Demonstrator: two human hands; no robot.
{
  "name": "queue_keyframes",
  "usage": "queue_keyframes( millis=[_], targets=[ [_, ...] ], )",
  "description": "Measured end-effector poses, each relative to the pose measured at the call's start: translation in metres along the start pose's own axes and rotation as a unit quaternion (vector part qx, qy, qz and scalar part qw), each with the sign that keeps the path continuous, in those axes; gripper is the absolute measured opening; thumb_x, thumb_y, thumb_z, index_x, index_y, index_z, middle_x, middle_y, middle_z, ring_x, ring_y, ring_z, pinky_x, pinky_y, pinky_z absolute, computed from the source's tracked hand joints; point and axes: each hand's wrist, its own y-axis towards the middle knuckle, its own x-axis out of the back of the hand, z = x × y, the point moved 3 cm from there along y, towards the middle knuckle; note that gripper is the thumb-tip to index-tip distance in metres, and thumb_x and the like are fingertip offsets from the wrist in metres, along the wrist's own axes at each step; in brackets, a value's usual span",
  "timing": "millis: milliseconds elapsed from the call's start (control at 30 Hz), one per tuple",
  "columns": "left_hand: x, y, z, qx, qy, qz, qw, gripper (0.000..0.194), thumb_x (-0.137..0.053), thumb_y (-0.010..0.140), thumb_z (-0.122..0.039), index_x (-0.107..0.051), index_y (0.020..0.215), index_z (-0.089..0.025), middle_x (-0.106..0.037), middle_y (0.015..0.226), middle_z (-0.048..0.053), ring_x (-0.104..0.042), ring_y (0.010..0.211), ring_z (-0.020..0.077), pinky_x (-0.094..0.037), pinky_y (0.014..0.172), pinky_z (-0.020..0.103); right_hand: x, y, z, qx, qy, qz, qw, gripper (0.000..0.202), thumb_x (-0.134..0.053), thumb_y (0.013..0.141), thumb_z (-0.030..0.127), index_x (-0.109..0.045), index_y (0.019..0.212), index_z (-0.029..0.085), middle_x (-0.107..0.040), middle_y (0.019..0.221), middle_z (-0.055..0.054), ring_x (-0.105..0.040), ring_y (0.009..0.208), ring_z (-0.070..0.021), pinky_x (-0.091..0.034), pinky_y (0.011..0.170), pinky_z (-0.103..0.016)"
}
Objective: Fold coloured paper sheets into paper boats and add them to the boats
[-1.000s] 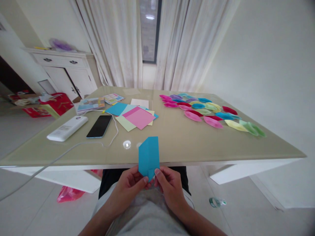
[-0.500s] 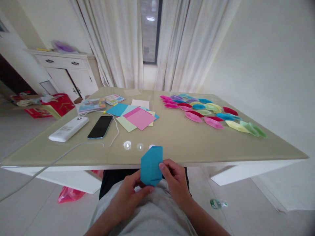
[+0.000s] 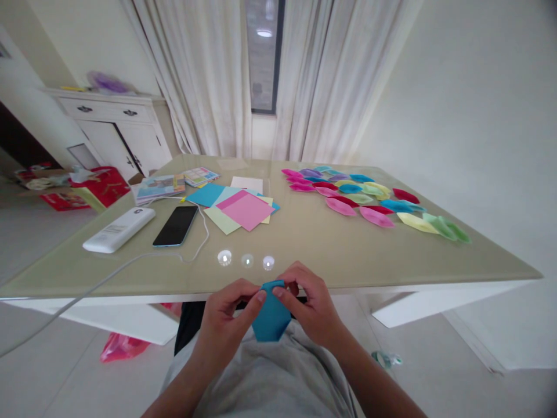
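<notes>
A folded piece of blue paper (image 3: 271, 319) is held over my lap, just in front of the table's near edge. My left hand (image 3: 230, 313) pinches its upper left corner between thumb and fingers. At the upper right corner, my right hand (image 3: 308, 305) grips it the same way, thumb on the near face. A narrow folded strip shows along the paper's top edge, and its lower corners are cut off at a slant. The far face of the paper is hidden.
Loose coloured paper sheets (image 3: 246, 210) lie mid-table, with booklets (image 3: 160, 187) behind to the left. A phone (image 3: 176, 226), a white power bank (image 3: 119, 230) and a cable (image 3: 130, 264) are at the left. Several folded paper shapes (image 3: 376, 216) spread across the right side.
The blue paper has been turned and lowered a little. My left hand has gone from its bottom edge to the upper left corner, and my right hand to the upper right.
</notes>
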Motion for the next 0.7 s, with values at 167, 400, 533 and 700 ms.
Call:
queue_keyframes(
  millis=[167,400,533,700],
  targets=[
    [0.001,-0.008,0.002,0.007,0.026,-0.031,0.999,0.017,-0.084,0.088,-0.035,-0.089,0.097,-0.022,-0.082,0.079,0.004,-0.074,0.072,0.0208,-0.059,0.071,0.027,-0.001,-0.002,0.007,0.023,-0.048,-0.051,0.997,0.006,-0.077,0.097,0.021,-0.082,0.098,0.024,-0.071,0.089,-0.002,-0.064,0.078,-0.0172,-0.051,0.066,-0.028],
    [0.004,-0.007,0.012,0.012,0.025,-0.041,0.999,0.017,-0.083,0.09,-0.038,-0.087,0.095,-0.022,-0.085,0.086,0.006,-0.078,0.078,0.0223,-0.063,0.073,0.026,-0.005,-0.015,0.011,0.107,-0.123,-0.094,0.982,0.014,-0.075,0.099,0.015,-0.081,0.105,0.025,-0.071,0.093,-0.003,-0.068,0.083,-0.0181,-0.056,0.074,-0.03],
    [0.001,-0.007,0.012,0.033,-0.006,-0.046,0.998,0.017,-0.085,0.088,-0.038,-0.085,0.09,-0.021,-0.085,0.086,0.006,-0.078,0.08,0.022,-0.063,0.076,0.027,-0.007,-0.018,0.008,0.114,-0.143,-0.096,0.978,0.015,-0.072,0.1,0.015,-0.08,0.107,0.025,-0.071,0.093,-0.004,-0.068,0.086,-0.0197,-0.057,0.077,-0.032],
    [0.002,-0.007,0.011,0.05,-0.025,-0.047,0.997,0.018,-0.088,0.084,-0.038,-0.086,0.086,-0.02,-0.085,0.083,0.006,-0.078,0.076,0.0229,-0.063,0.072,0.028,-0.007,-0.02,0.005,0.117,-0.147,-0.084,0.979,0.018,-0.069,0.103,0.016,-0.08,0.112,0.027,-0.071,0.095,-0.005,-0.068,0.087,-0.0206,-0.059,0.077,-0.034]
  ],
)
